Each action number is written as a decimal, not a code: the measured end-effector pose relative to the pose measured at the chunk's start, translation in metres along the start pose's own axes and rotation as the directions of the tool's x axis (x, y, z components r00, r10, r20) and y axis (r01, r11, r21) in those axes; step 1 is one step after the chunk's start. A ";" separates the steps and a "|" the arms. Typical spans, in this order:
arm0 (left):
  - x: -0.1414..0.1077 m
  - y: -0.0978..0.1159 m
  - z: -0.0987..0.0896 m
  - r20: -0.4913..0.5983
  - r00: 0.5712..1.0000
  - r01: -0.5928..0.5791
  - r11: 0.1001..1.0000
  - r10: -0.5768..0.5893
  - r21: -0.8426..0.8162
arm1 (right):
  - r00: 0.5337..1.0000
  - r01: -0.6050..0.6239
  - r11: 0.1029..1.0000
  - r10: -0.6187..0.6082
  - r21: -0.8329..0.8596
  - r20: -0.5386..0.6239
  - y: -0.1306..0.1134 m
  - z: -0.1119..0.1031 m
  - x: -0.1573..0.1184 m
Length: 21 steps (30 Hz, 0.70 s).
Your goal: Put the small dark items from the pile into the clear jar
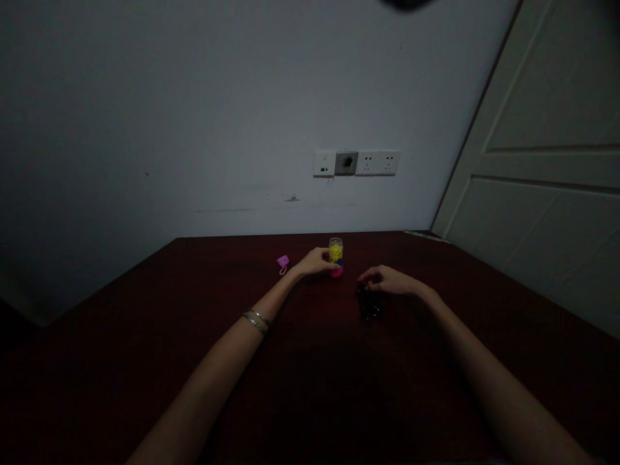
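Note:
A small clear jar (336,253) stands upright on the dark red table, with yellow, blue and pink contents in layers. My left hand (316,261) is wrapped round its left side. To the right of the jar, my right hand (382,280) reaches down with its fingertips at a small pile of shiny black pieces (370,309). Its thumb and fingers are bent together, and what lies between them is too dark and small to make out. A pink-purple lid-like piece with a loop (283,261) lies left of my left hand.
The dark red table (310,381) meets a pale wall at its far edge. Switches and sockets (378,163) are set in the wall above the jar. A pale panelled door (547,194) stands at the right, and a thin strip (427,237) lies by the table's back right corner.

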<state>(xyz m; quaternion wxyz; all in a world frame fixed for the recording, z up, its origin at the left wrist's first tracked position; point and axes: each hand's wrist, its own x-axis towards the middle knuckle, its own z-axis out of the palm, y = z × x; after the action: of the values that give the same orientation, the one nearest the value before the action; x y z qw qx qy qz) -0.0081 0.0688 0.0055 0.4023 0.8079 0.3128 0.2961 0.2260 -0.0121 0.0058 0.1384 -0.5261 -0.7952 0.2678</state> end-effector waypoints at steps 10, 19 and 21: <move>0.006 0.012 0.006 0.011 1.000 -0.001 0.998 0.000 0.061 | 0.998 -0.010 0.997 0.005 -0.075 -0.068 -0.002 0.008 0.002; 0.007 0.012 0.011 0.075 0.997 0.004 0.999 -0.008 0.053 | 0.998 -0.006 0.998 0.001 -0.067 -0.070 -0.007 0.006 -0.002; 0.007 0.012 0.010 0.090 0.996 -0.001 0.998 -0.004 0.055 | 0.998 0.000 0.999 -0.003 -0.052 -0.066 -0.006 0.006 -0.002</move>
<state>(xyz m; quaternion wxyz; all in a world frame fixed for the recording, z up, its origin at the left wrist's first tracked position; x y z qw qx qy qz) 0.0071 0.0638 0.0115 0.3937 0.8310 0.3029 0.2503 0.2196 -0.0175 0.0048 0.1513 -0.5376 -0.7972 0.2295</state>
